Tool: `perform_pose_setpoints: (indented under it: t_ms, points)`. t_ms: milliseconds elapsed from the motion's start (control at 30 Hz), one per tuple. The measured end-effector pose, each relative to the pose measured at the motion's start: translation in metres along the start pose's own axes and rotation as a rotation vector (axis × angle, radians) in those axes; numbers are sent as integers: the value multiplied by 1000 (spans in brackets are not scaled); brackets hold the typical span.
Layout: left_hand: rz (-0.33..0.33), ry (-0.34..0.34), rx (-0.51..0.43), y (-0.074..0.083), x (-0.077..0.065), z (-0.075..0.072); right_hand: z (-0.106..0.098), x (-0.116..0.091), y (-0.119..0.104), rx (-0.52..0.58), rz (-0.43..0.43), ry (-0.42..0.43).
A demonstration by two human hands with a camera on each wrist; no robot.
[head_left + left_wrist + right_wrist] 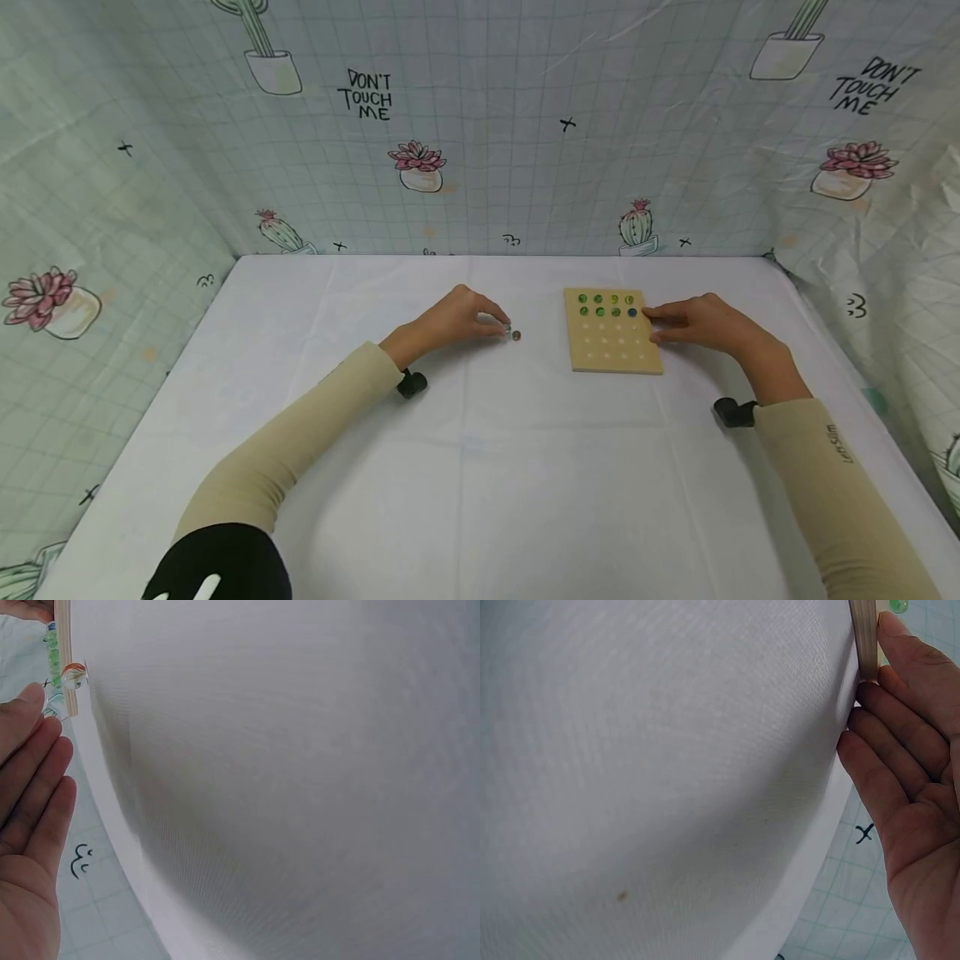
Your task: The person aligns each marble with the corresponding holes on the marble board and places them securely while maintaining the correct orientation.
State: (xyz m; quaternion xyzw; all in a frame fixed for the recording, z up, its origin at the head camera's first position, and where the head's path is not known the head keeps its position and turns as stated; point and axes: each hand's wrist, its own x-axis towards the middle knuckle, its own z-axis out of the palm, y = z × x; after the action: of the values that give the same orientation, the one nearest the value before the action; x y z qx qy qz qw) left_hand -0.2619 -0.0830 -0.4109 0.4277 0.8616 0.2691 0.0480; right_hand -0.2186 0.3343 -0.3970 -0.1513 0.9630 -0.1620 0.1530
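Note:
A light wooden board [617, 353] with rows of round hollows lies on the white table. Several green marbles [599, 312] and one dark blue marble [632, 312] sit in its two far rows. Left of the board, my left hand [459, 317] pinches a clear marble [54, 706] between thumb and index finger, just over the cloth. Beside those fingertips lies a clear marble with orange swirls [74, 675], which looks dark as a loose marble [517, 336] in the head view. My right hand [705, 325] rests its fairly straight fingers against the board's right edge.
A white cloth covers the table [465, 467]. Behind it and along both sides hangs a printed curtain [480, 125] with cactus drawings. Each wrist carries a small black camera [412, 384].

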Motion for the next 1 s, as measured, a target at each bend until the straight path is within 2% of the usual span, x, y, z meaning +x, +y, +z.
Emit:
perform_pose_setpoints:
  t_ms: [367,633,1000]
  points:
    - [25,39,-23,0,-1,-2,0,-1,-1,-13,4,-8]
    - [18,40,-58,3,-1,-3,-2,-2,-4,-21,-6,-4]
    - [71,58,-21,4,1,-1,-2,-3,-5,-12,2,-2]
